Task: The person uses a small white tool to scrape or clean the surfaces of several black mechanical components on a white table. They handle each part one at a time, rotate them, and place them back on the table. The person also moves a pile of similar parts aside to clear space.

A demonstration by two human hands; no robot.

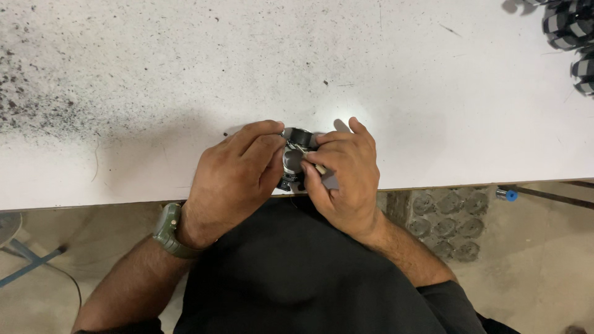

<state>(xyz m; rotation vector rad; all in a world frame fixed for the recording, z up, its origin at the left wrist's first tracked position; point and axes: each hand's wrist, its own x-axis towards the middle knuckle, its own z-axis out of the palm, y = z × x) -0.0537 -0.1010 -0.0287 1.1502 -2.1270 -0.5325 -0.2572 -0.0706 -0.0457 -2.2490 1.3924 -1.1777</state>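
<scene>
A: Hands?
B: Left hand point(238, 170) curled round the part point(296, 158), fingers pressed on its top and near side. Looks like it's there to steady it.
A: Right?
B: Right hand point(343, 176) pinching a thin pale tool point(312, 164), tip laid on the part's top face. Grip is close to the tip, probably for control.
A: What's the part?
B: Small round thing, dark body, grey centre. Mostly hidden by fingers, can't tell more.
A: Where is it?
B: At the near edge of the counter point(297, 68), right in front of the person's body, between both hands. Can't tell if it rests on the counter or is held just above it.
A: Anything else?
B: Green watch point(168, 230) on the left wrist. Black specks point(37, 93) scattered across the counter's far left. Pile of black-and-grey parts point(572, 31) in the far right corner, well apart from the hands. Grey moulded tray point(448, 222) on the floor below the edge, blue-capped rod point(508, 195) beside it.
</scene>
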